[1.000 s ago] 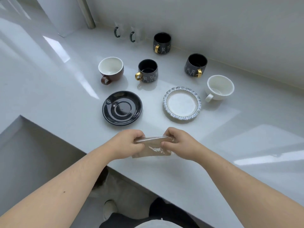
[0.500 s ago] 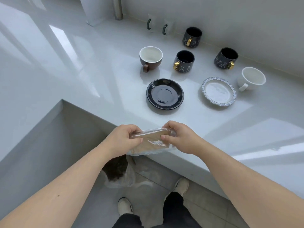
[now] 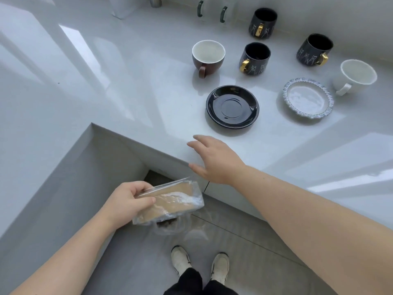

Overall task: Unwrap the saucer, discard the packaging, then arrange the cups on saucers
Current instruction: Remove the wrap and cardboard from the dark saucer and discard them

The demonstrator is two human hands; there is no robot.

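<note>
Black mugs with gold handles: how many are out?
3: one by the back wall, one beside the brown cup, one far right. None seems hidden.

White counter point(image 3: 148, 86) bears five cups point(image 3: 208, 57), black saucer point(image 3: 232, 106), speckled saucer point(image 3: 308, 98).

No legible text, label, brand, number or sign is present. The three dark mugs point(image 3: 256, 58) carry white line drawings only, with no lettering. The packaging point(image 3: 172, 202) held in the left hand point(image 3: 127, 201) shows plain brown card under clear film; any print on it cannot be made out.
</note>
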